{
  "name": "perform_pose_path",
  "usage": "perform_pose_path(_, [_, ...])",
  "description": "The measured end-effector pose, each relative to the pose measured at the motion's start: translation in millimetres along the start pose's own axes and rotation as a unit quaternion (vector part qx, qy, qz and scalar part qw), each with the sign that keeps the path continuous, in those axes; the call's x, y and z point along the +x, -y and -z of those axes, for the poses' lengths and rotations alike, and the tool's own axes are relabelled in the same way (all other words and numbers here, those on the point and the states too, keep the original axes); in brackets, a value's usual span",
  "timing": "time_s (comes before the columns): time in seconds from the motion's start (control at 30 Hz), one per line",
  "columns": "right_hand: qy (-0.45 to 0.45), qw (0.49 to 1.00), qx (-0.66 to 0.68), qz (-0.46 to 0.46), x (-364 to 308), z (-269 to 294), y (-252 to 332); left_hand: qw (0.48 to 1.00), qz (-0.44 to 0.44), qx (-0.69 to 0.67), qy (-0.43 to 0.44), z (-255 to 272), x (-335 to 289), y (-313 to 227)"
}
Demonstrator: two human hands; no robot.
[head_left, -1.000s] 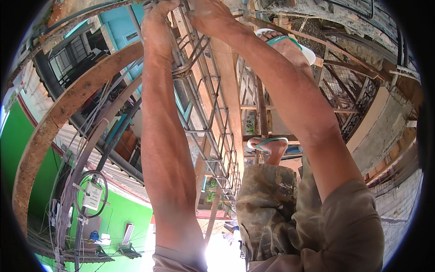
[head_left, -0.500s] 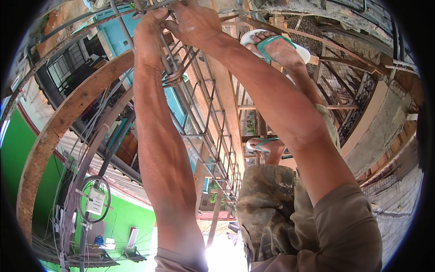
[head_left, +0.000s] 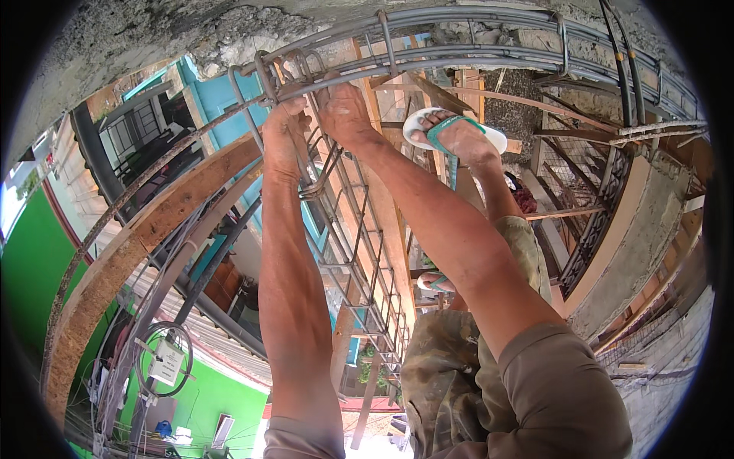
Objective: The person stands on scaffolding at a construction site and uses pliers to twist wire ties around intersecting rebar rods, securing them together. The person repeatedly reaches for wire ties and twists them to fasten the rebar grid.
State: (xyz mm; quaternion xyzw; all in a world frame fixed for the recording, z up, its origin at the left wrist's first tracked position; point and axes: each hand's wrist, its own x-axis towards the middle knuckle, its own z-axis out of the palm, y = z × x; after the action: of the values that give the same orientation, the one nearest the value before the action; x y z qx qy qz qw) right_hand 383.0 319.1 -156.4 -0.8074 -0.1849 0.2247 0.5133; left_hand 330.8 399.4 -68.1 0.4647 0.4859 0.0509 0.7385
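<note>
Two-handed bar handling is prob. the step in hand: bare L hand point(head_left: 284, 131) & bare R hand point(head_left: 344, 115) at upper end of long grey steel-bar cage point(head_left: 355, 264), just by crosswise grey bar bundle point(head_left: 563, 42). Both look curled, but fingertips partly hidden, so can't tell what's gripped. Next move prob. calls for keeping bars steady. White rectangular box point(head_left: 166, 362), lower L: contents hidden.
</note>
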Motion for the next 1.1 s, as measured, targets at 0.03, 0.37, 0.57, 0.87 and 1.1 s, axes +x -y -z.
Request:
perform_pose_path(0.03, [-0.028,0.999,0.018,-0.019,1,-2,0,1.0,-0.005,-0.016,0.025,-1,3,1])
perform_pose_path(0.37, [0.138,0.975,-0.114,-0.134,24,14,16,0.986,0.059,-0.083,0.131,1,4,0])
perform_pose_path(0.57, [0.179,0.963,-0.056,-0.195,1,38,43,0.985,0.051,-0.1,0.13,3,-1,-3])
perform_pose_path(0.87, [0.099,0.988,-0.087,0.084,7,42,16,0.99,0.045,-0.078,0.11,-3,-1,-2])
perform_pose_path(1.1, [-0.142,0.757,0.471,-0.43,7,12,32,0.99,0.038,-0.106,0.087,-4,-8,-5])
